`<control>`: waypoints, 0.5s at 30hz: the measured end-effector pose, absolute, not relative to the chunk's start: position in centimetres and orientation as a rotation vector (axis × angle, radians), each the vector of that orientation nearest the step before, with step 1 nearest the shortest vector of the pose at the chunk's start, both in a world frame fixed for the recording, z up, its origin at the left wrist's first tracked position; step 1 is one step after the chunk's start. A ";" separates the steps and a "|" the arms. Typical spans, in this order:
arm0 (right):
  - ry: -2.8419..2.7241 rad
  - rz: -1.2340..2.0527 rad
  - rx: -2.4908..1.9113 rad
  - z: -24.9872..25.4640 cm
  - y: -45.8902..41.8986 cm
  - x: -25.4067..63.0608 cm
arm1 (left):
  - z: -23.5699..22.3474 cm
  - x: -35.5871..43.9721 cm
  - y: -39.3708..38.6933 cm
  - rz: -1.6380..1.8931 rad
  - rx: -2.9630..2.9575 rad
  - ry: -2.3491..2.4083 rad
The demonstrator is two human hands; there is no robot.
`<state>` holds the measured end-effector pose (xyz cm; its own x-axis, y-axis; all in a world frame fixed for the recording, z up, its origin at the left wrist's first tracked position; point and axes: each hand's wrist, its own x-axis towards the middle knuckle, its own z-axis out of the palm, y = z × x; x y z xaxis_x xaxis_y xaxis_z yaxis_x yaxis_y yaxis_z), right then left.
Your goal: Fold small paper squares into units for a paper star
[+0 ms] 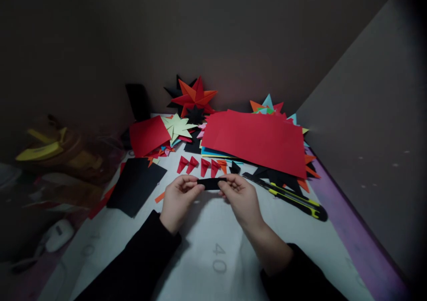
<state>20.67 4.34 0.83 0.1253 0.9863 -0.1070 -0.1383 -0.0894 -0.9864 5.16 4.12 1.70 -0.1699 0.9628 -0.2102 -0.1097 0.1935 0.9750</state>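
Observation:
Between both hands, a small black paper strip is held level above the white sheet on the table. My left hand pinches its left end between thumb and fingers. At the right end, the thumb and fingers of my right hand are closed on it too. Just beyond the strip lies a row of small folded red paper pieces, with an orange folded piece and a black one at its right. Fingertips cover the strip's two ends.
A yellow-and-black utility knife lies right of my hands. Red paper sheets are stacked behind, black sheets lie left. Folded paper stars lean on the wall. A white case sits at far left.

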 end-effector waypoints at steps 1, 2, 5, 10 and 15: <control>-0.968 1.243 -1.241 0.8 4.3 20.7 | 1.7 5.2 4.1 1.232 0.895 1.358; -0.969 1.245 -1.241 0.8 4.3 20.7 | 1.7 5.2 4.1 1.237 0.891 1.356; -0.976 1.255 -1.239 0.7 4.4 20.6 | 1.6 5.2 4.1 1.238 0.888 1.352; -1.133 1.145 -1.302 0.5 4.5 21.2 | 1.6 4.9 4.2 1.203 0.957 1.397; -1.433 0.947 -1.380 0.5 4.6 21.9 | 1.4 4.2 4.5 1.019 1.128 1.378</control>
